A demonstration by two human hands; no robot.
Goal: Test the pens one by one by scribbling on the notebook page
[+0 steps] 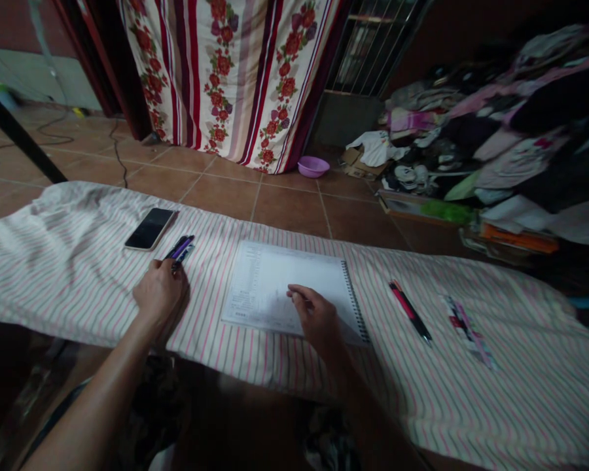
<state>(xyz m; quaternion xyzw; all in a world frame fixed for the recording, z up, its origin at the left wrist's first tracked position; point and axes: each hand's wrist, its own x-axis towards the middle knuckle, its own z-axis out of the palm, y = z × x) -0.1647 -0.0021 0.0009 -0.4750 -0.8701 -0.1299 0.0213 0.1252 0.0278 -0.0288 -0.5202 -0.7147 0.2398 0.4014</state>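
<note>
My left hand [160,288] is closed around the near ends of several pens [180,248], dark and purple, low over the striped cloth. A dark-screened phone [150,229] lies just beyond them. Over a spiral-bound notebook [275,268] hovers my right hand [318,317], its index finger and thumb brought close together. Whether anything is between those fingertips I cannot make out. The notebook lies flat, coil to the right, with faint print along its left side. To its right rest red-and-black pens [410,311] and a group of pink and white pens [468,330].
The striped cloth [255,356] covers the long surface before me. Beyond it are a tiled floor [285,203], a floral curtain [245,78] and a purple basin [313,166]. A large heap of clothes [510,137] fills the right; a dark pole [22,134] slants at left.
</note>
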